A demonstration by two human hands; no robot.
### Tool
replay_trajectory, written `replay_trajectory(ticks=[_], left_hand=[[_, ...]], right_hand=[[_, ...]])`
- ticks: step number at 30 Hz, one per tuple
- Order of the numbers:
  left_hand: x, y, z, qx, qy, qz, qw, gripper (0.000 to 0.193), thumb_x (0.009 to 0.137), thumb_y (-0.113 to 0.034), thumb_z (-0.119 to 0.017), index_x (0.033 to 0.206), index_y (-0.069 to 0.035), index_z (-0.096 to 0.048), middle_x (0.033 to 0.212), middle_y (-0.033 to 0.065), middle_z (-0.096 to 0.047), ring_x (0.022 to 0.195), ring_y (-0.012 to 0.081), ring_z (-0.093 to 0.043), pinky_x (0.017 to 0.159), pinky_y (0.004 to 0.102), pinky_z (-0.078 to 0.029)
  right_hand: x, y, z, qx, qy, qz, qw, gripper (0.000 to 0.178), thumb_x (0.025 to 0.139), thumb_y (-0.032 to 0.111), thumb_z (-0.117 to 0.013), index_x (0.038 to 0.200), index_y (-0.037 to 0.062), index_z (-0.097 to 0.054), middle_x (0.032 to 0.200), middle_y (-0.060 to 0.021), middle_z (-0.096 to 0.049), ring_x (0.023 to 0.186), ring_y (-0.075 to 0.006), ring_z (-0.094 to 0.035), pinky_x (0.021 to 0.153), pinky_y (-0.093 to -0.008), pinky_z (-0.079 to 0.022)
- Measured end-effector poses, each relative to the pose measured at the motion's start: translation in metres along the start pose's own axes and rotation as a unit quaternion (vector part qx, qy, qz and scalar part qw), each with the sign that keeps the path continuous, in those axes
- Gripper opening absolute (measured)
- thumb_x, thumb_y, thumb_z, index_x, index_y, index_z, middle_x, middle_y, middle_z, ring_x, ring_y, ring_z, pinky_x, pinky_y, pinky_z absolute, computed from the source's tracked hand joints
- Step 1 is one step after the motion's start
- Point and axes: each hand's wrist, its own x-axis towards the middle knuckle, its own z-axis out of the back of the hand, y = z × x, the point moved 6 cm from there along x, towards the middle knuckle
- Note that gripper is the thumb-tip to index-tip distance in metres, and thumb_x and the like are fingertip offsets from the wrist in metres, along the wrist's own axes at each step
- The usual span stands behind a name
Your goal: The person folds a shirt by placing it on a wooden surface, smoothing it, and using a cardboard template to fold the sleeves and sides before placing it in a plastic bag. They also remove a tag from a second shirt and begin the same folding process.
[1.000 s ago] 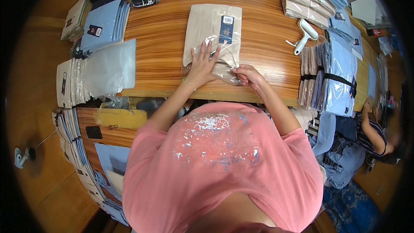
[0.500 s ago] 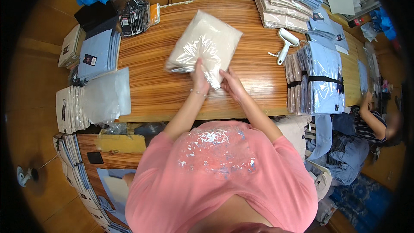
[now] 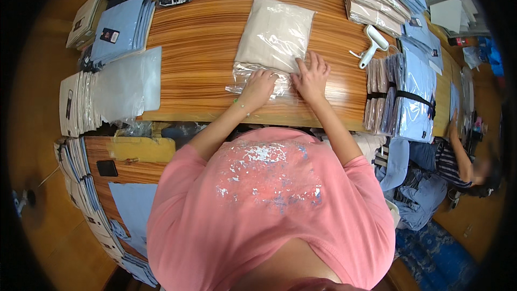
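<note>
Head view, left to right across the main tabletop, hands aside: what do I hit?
Stack of folded beige garments → translucent plastic sheets → bagged beige garment → white lint roller → black-strapped light-blue bundle.

A white lint roller (image 3: 372, 47) lies at upper right, a black phone (image 3: 107, 168) at left, a blue patterned cloth (image 3: 437, 253) at lower right.
</note>
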Motion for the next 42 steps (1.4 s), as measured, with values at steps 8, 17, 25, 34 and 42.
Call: replay_trajectory(ticks=[8,17,25,34,42], left_hand=[[-0.025,0.030,0.001,-0.085,-0.023,0.038,0.995,0.018,0.081,-0.008,-0.056,0.097,-0.003,-0.063,0.109,0.0120,-0.057,0.106,0.0309,-0.050,0.090,0.0390,-0.041],[-0.024,0.017,-0.001,-0.019,-0.038,0.019,0.999,0.030,0.077,-0.005,-0.055,0.106,-0.001,-0.058,0.117,0.0142,-0.048,0.110,0.0307,-0.044,0.092,0.0400,-0.040],[-0.012,0.013,-0.012,0.144,-0.029,-0.047,0.988,0.035,0.075,-0.011,-0.054,0.104,0.006,-0.050,0.119,0.0193,-0.045,0.113,0.0336,-0.041,0.095,0.0482,-0.035],[0.003,0.016,-0.016,0.140,0.056,0.053,0.987,0.054,0.077,-0.033,-0.060,0.120,-0.004,-0.047,0.122,0.0165,-0.045,0.114,0.0334,-0.040,0.094,0.0570,-0.030],[-0.051,0.015,0.005,-0.013,0.122,0.072,0.990,0.036,0.085,-0.032,-0.054,0.110,-0.006,-0.057,0.110,0.0172,-0.056,0.102,0.0316,-0.052,0.080,0.0485,-0.042]], right_hand=[[-0.005,0.048,-0.050,0.177,0.122,0.130,0.968,0.026,0.072,0.010,-0.062,0.097,0.0080,-0.058,0.098,-0.0093,-0.054,0.097,-0.0264,-0.049,0.080,-0.0371,-0.038],[0.020,0.048,-0.017,0.106,0.008,0.207,0.972,0.022,0.073,0.016,-0.063,0.095,0.0115,-0.060,0.109,-0.0113,-0.053,0.110,-0.0285,-0.047,0.094,-0.0418,-0.033],[0.039,0.035,-0.042,0.183,0.075,0.218,0.956,0.041,0.073,0.011,-0.063,0.113,0.0087,-0.053,0.109,-0.0118,-0.058,0.101,-0.0292,-0.057,0.081,-0.0377,-0.050],[0.044,0.031,-0.040,0.140,0.111,0.202,0.963,0.042,0.072,0.011,-0.065,0.113,0.0103,-0.054,0.110,-0.0075,-0.058,0.107,-0.0254,-0.053,0.083,-0.0381,-0.046],[0.021,0.043,-0.022,0.108,0.009,0.086,0.990,0.039,0.071,0.018,-0.068,0.107,0.0113,-0.056,0.120,-0.0107,-0.049,0.111,-0.0278,-0.045,0.093,-0.0508,-0.030]])
